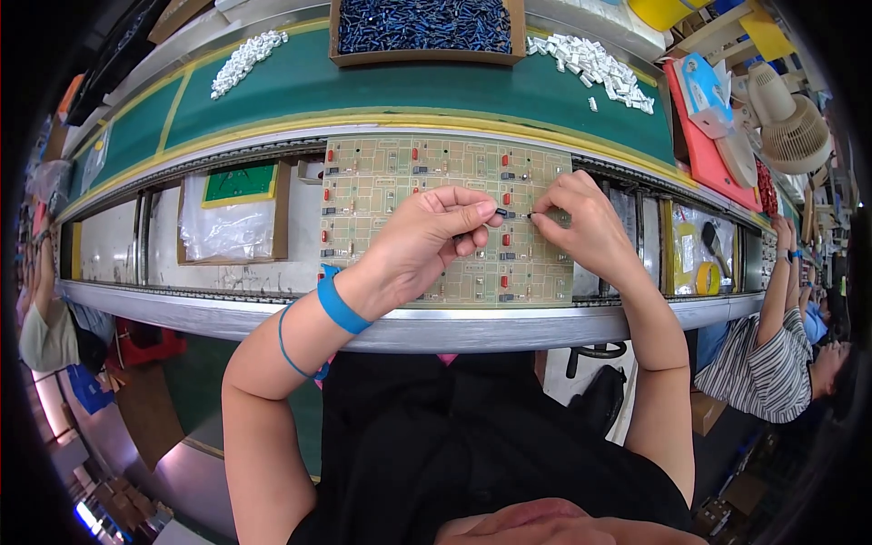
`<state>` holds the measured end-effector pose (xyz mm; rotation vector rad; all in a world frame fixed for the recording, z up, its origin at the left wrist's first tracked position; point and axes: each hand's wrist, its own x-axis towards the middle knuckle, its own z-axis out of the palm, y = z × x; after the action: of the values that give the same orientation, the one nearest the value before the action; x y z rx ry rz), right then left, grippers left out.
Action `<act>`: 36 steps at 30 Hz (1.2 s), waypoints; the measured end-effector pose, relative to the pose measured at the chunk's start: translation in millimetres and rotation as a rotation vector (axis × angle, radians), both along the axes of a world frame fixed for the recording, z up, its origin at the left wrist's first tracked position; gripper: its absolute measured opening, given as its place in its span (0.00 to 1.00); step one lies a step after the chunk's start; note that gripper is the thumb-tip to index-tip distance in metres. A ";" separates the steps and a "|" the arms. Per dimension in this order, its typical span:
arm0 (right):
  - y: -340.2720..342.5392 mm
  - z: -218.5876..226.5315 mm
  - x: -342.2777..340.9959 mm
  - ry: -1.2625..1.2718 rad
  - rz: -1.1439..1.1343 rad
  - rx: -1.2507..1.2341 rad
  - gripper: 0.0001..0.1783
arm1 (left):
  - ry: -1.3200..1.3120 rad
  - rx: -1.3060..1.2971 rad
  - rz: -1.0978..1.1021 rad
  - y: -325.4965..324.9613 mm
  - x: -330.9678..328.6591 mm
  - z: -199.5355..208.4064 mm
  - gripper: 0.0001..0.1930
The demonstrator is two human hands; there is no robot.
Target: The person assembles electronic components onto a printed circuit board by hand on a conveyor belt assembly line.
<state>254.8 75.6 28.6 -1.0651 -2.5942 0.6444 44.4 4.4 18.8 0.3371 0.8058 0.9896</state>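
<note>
A tan circuit board panel [368,186] lies flat across the rails in front of me, with red and dark parts set in its repeating sections. My left hand [422,232], wearing a blue wristband [339,302], is closed over the board's middle. Between its thumb and forefinger is a small dark capacitor [501,212], held just above the board. On the board's right side my right hand [586,222] is closed too, its fingertips pinched at a tiny dark piece too small to name. The two hands' fingertips are close together but apart.
Beyond the rails, an open cardboard box [427,60] holds many dark blue capacitors on a green surface [300,95]. White parts [599,68] lie heaped either side. A fan [795,132] stands far right; a yellow tape roll [707,279] lies right. Other people work at both sides.
</note>
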 end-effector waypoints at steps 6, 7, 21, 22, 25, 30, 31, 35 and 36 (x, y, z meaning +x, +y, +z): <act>-1.8 -0.7 -1.6 -0.020 -0.027 0.009 0.05 | 0.007 0.000 -0.003 -0.9 2.1 -0.8 0.05; -1.8 -1.6 -2.0 -0.023 -0.014 0.021 0.06 | 0.004 -0.004 0.007 -1.4 2.2 -1.1 0.05; -21.5 4.9 -16.9 0.385 0.135 0.027 0.09 | -0.052 0.005 -0.052 -5.8 7.2 -6.4 0.05; -20.6 4.1 -16.9 0.392 0.132 0.034 0.09 | -0.057 0.007 -0.057 -5.5 6.8 -6.1 0.06; -17.9 7.9 -13.9 0.385 0.118 0.049 0.08 | -0.083 -0.008 -0.007 -4.4 6.8 -0.7 0.08; -14.0 18.2 -0.2 0.173 0.198 0.004 0.08 | -0.059 -0.012 0.135 -1.9 1.9 1.1 0.12; -15.2 17.1 1.4 0.066 0.230 -0.007 0.08 | -0.057 -0.026 0.109 -1.6 1.0 0.2 0.12; -19.6 14.6 3.8 -0.084 0.271 -0.025 0.07 | -0.064 -0.036 0.054 -3.7 2.3 -0.3 0.12; -19.8 14.7 3.5 -0.084 0.271 -0.028 0.07 | -0.063 -0.039 0.053 -3.9 1.7 -0.1 0.12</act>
<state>258.3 55.8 43.4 -0.7686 -2.8386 0.7110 46.1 0.6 18.7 0.2506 0.7790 1.0283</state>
